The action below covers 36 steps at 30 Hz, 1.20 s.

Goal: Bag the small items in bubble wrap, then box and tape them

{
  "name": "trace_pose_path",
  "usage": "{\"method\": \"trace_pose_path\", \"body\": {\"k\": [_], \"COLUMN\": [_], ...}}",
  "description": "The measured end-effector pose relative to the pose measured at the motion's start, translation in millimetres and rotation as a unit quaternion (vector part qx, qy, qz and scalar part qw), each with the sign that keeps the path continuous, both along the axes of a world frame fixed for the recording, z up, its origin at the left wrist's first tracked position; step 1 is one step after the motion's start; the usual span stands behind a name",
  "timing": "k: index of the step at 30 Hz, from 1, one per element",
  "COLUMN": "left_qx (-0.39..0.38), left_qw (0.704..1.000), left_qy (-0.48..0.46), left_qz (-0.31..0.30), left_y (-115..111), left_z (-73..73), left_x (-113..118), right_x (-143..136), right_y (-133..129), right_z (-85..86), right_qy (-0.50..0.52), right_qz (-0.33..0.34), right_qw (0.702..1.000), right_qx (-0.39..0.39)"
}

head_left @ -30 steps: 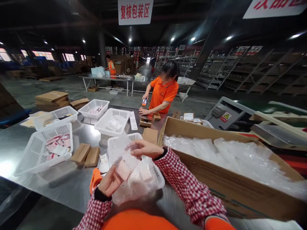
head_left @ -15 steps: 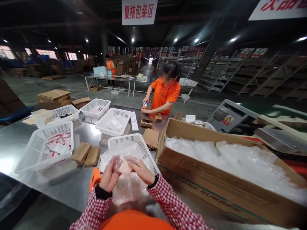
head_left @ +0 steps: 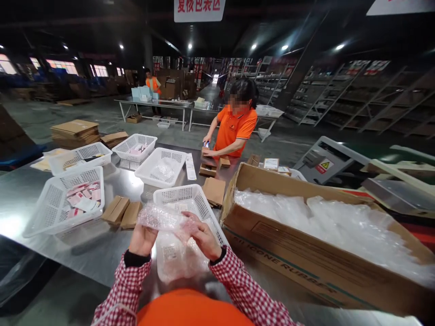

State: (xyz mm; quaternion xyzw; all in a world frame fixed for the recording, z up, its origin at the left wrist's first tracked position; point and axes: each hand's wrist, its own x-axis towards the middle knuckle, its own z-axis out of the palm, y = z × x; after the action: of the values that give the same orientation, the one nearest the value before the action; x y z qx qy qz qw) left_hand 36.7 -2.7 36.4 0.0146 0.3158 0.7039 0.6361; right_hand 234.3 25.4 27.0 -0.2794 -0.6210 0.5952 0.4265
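Observation:
A clear bubble-wrap bundle (head_left: 165,218) stretches sideways between my two hands, above a white perforated basket (head_left: 173,194). My left hand (head_left: 142,239) is under its left end, with the fingers curled behind the plastic. My right hand (head_left: 205,237) grips the right end between thumb and fingers. Something pinkish shows through the wrap near the right hand, too blurred to name. More clear bubble wrap (head_left: 181,262) lies in the basket below my hands, with small printed labels visible through it.
A long carton (head_left: 272,240) of bubble-wrap bags stands at right. Brown boxes (head_left: 117,210) and a basket of pink-and-white packets (head_left: 44,203) are at left. Folded cardboard (head_left: 214,191) lies beyond the near basket. Across the metal table, a person in orange (head_left: 236,127) handles small boxes.
The bubble wrap has come up and turned from hanging downward to lying across both hands. My left hand has moved slightly left, and the hands are farther apart.

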Motion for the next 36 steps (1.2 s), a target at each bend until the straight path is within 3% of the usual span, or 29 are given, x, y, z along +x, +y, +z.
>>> {"method": "trace_pose_path", "body": {"k": [2, 4, 7, 11, 16, 23, 25, 29, 33, 36], "left_qx": [0.015, 0.036, 0.06, 0.037, 0.029, 0.047, 0.038, 0.059, 0.088, 0.105], "left_qw": [0.999, 0.991, 0.976, 0.98, 0.974, 0.965, 0.963, 0.952, 0.92, 0.899], "left_qy": [-0.011, -0.032, -0.031, 0.035, 0.065, 0.147, 0.158, 0.193, 0.245, 0.279], "left_qz": [-0.04, -0.121, -0.207, -0.193, -0.216, -0.213, -0.214, -0.232, -0.294, -0.321], "left_y": [-6.2, -12.9, -18.3, -15.8, -13.1, -8.9, -8.7, -13.4, -24.4, -33.0], "left_z": [2.9, 2.2, -5.1, -14.9, -19.3, -30.5, -36.0, -41.4, -32.7, -18.4], "left_x": [7.3, 20.2, 38.8, 43.5, 40.8, 47.2, 46.8, 48.4, 47.8, 46.0], "right_x": [1.6, 1.4, -2.3, -6.8, -10.2, -7.6, -4.0, 1.8, 13.0, 24.6], "right_y": [-1.8, -5.3, -12.2, -18.5, -23.0, -32.0, -32.0, -20.9, -6.6, -8.9], "right_z": [-0.4, -2.4, -8.9, -20.3, -27.7, -19.2, -8.4, 10.2, 10.6, 5.3], "right_qy": [-0.039, -0.103, -0.212, -0.283, -0.31, -0.384, -0.388, -0.378, -0.415, -0.38], "right_qz": [-0.015, -0.042, -0.081, -0.097, -0.15, -0.213, -0.175, -0.008, 0.031, 0.039], "right_qw": [0.995, 0.98, 0.945, 0.92, 0.901, 0.85, 0.834, 0.817, 0.83, 0.884], "right_qx": [0.085, 0.167, 0.234, 0.252, 0.262, 0.293, 0.352, 0.435, 0.372, 0.268]}}
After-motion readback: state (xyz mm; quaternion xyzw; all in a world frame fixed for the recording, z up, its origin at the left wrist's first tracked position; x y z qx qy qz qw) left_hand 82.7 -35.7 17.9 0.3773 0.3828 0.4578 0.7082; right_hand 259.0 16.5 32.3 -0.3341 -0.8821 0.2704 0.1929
